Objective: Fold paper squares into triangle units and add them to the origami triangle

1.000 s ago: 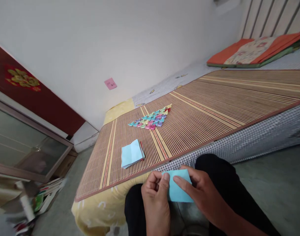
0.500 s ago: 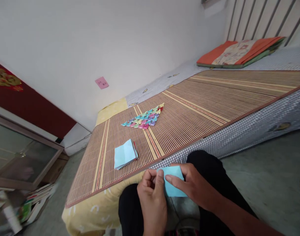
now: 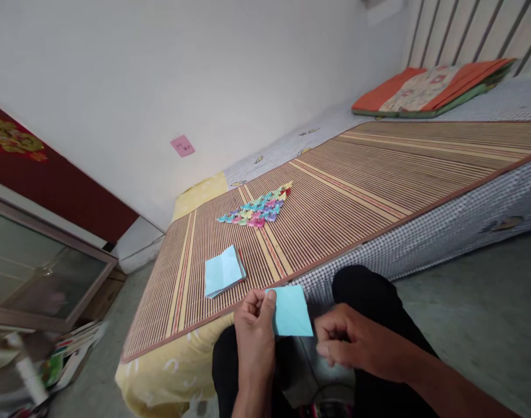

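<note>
The sheet (image 3: 293, 312), light blue, is in the left hand (image 3: 257, 319), forward of the legs (image 3: 228, 354). The left thumb presses on the upper face near the upper-left corner; the fingers curl behind that edge. The left hand is therefore clamped on the sheet.

The right hand (image 3: 348, 339) is apart from the sheet, just beside its lower-right corner. Its fingers are loosely curled and no object is visible in it. Whether thumb and fingertips meet cannot be told.

Controlling relation: the sheet lies between the two hands, to the right of the left hand and to the left of the right hand. The left hand is nearer, being in contact. The free edge faces the right hand. The visible sides look similar in length and part of the left edge is covered, so no long axis can be assigned.

The stack (image 3: 224, 271), pale blue on top, rests on the mat (image 3: 335, 203), ahead of the left hand and nearer to it than to the right. The stack lies loose on the mat, in no container. Farther back on the mat, the coloured pieces (image 3: 260, 210) form a close group, also loose. Behind the glass door (image 3: 43, 267), at far left, any contents cannot be identified.
</note>
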`<state>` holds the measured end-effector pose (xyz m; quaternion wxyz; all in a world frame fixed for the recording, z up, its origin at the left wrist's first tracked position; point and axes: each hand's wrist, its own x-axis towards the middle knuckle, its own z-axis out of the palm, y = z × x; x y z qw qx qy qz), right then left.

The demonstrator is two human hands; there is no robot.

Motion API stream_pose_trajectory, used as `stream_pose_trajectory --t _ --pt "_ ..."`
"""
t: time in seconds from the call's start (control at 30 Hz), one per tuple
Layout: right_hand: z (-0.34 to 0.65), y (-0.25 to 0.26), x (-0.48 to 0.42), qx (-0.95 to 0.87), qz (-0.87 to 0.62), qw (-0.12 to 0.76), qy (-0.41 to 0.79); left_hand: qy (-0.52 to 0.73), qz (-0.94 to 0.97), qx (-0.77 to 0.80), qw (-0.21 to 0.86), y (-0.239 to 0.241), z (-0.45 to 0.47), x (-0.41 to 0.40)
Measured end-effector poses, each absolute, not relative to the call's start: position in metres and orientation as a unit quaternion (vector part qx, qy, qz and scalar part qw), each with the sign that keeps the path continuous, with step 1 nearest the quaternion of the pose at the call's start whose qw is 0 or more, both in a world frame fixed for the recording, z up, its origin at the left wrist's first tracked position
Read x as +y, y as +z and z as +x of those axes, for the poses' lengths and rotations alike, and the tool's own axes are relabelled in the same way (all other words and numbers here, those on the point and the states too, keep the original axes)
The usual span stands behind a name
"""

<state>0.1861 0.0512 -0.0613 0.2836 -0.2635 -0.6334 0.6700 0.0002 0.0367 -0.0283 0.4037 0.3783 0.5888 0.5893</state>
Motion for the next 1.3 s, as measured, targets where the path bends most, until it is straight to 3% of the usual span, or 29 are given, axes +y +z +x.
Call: stream_pose_trajectory --t 0.07,0.37,0.7,0.83,1.03,1.3 --pt "0.188 -0.062 0.054 -0.619 -0.259 0.28 0.687 0.583 0.386 0.591 0.403 -0.025 0.0 0.037" --pt "0.164 -0.059 0.06 -0.547 -0.296 0.434 0.651 0.511 0.453 0.567 0.462 -0.01 0.013 0.022" --pt "0.167 -0.049 0.052 -0.507 -0.274 0.443 0.687 0.552 0.313 0.471 0.613 -0.011 0.016 0.014" --pt "0.165 -0.05 0.051 -0.506 -0.261 0.432 0.699 0.578 0.305 0.491 0.576 -0.013 0.021 0.011" --pt "0.169 -0.048 0.047 -0.588 -0.299 0.449 0.603 0.573 0.353 0.553 0.491 -0.012 0.028 0.008" --pt "0.173 -0.044 0.048 -0.583 -0.306 0.449 0.604 0.57 0.353 0.546 0.503 -0.008 0.034 0.007"
